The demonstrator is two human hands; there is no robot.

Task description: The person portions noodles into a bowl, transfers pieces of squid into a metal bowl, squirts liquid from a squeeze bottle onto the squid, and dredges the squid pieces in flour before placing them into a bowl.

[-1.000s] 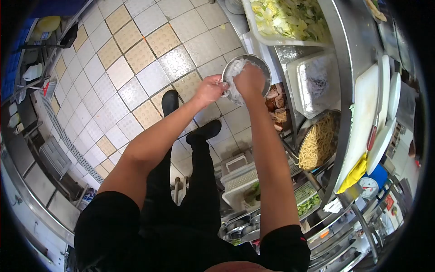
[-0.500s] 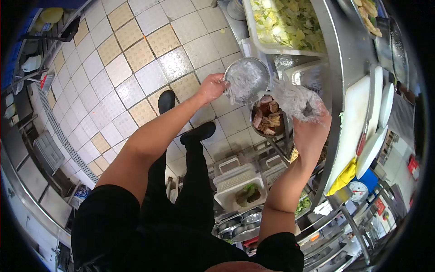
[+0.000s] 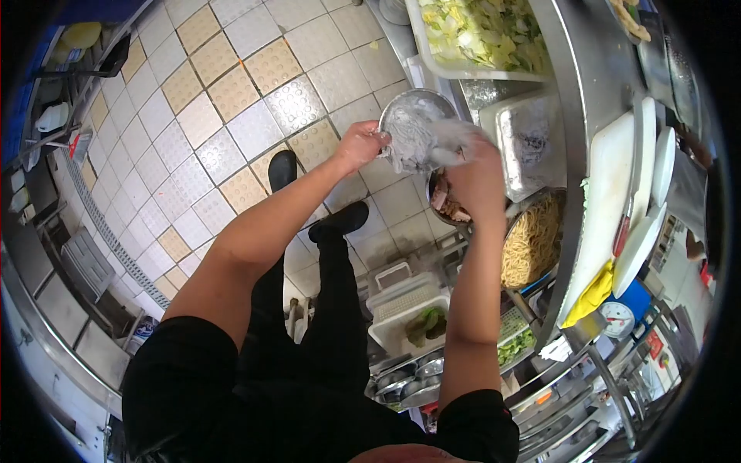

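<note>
My left hand (image 3: 361,147) grips the near-left rim of a round metal bowl (image 3: 449,103), thumb over the edge. Whitish, translucent noodle-like strands (image 3: 413,135) fill the bowl and trail over its lower rim. Over the bowl's right side, my right hand (image 3: 472,170) is palm down and blurred, in contact with a pale clump of the strands; its fingers are mostly hidden. Partly under the right hand sits a pan of chopped browned meat (image 3: 448,202). To the right lies a container of similar strands (image 3: 526,147), with yellow noodles (image 3: 531,241) in a round vessel below it.
A white tub of chopped cabbage (image 3: 482,35) stands at the top. On the right counter are a cutting board (image 3: 606,185), a red-handled knife (image 3: 622,231), white plates (image 3: 642,251), a yellow cloth (image 3: 590,297) and a scale (image 3: 617,318). Stacked metal bowls (image 3: 421,390) stand below.
My right hand has moved left from the strand container to the bowl, bringing a clump with it. The bowl looks fuller, and the yellow noodles are now uncovered. My left hand has barely moved.
</note>
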